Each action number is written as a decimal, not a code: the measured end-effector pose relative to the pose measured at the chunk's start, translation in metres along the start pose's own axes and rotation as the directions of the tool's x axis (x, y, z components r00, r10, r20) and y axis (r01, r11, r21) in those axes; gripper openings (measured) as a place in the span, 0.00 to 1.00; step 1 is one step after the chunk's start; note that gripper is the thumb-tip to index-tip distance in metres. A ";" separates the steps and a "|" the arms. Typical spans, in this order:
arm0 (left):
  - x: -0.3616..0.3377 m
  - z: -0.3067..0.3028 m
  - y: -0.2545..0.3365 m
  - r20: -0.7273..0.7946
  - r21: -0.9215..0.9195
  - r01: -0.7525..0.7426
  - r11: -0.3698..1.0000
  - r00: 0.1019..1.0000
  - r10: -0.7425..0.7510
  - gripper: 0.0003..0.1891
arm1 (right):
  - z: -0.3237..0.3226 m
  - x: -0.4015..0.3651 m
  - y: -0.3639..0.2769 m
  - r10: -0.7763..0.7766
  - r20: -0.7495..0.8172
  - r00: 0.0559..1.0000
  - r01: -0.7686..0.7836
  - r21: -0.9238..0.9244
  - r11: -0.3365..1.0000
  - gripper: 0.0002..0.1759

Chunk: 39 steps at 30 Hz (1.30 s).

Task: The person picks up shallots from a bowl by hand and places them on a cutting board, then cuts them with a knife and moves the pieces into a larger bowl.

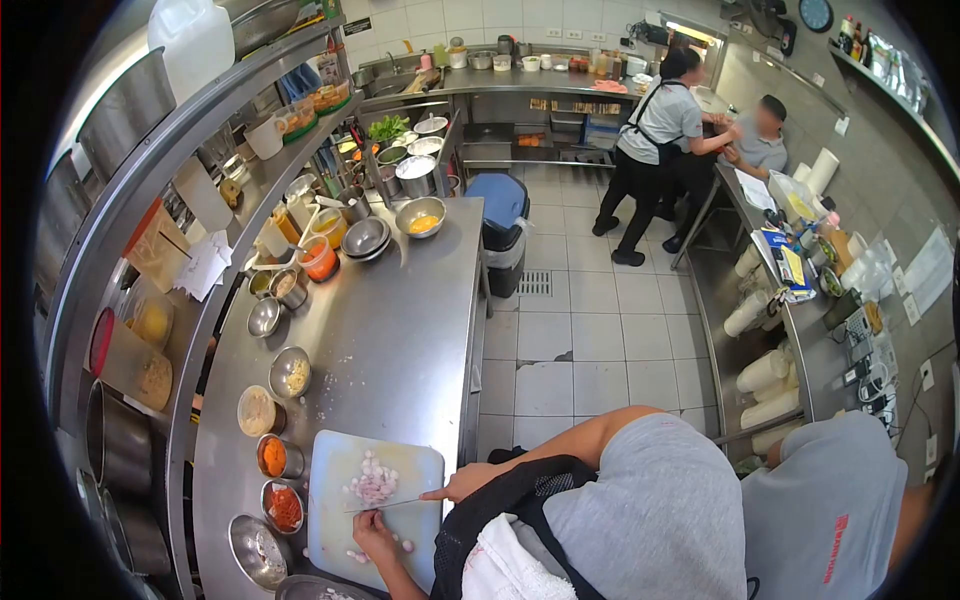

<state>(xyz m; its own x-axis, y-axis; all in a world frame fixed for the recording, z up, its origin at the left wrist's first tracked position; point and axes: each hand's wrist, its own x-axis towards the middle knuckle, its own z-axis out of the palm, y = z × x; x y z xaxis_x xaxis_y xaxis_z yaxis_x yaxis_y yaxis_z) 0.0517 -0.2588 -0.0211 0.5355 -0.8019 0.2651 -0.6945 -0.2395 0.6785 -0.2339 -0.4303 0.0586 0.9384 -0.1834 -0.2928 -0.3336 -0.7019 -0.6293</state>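
Note:
A pale cutting board [335,460] lies on the steel counter [400,310] at the lower middle of the head view. My right hand [460,482] is closed around the handle of a knife [392,503], whose blade reaches left across the board. Just below the blade, my left hand [374,535] has its fingers curled together at the board; whatever they hold is too small to make out. Chopped pinkish-white pieces [373,480] form a pile above the blade. More such pieces [357,555] lie around my left hand.
Bowls of orange food [272,457], red food [283,507] and a mostly bare bowl [258,550] line the board's left side. Steel shelving [190,130] rises at left. Two people [655,130] [762,145] are at the back right; a grey-shirted person [830,510] is close at right.

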 end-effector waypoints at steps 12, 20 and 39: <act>-0.001 -0.003 -0.004 0.037 0.016 -0.033 0.999 0.999 0.032 0.05 | 0.014 0.007 0.000 0.072 0.050 0.996 -0.075 0.071 0.995 0.46; 0.000 -0.004 0.005 0.008 0.031 -0.037 0.999 0.999 0.037 0.04 | 0.019 0.011 0.013 0.043 0.026 0.999 -0.044 0.072 0.996 0.46; 0.000 -0.003 0.001 -0.095 0.057 -0.049 0.997 0.994 0.054 0.04 | -0.005 0.000 -0.006 0.007 -0.001 1.000 -0.007 -0.016 1.000 0.41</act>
<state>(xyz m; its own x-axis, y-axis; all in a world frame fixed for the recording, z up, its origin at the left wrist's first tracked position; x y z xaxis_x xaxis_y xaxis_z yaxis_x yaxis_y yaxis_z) 0.0524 -0.2579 -0.0184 0.5403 -0.7580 0.3655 -0.7460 -0.2305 0.6248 -0.2310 -0.4295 0.0659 0.9362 -0.1893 -0.2963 -0.3387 -0.7117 -0.6154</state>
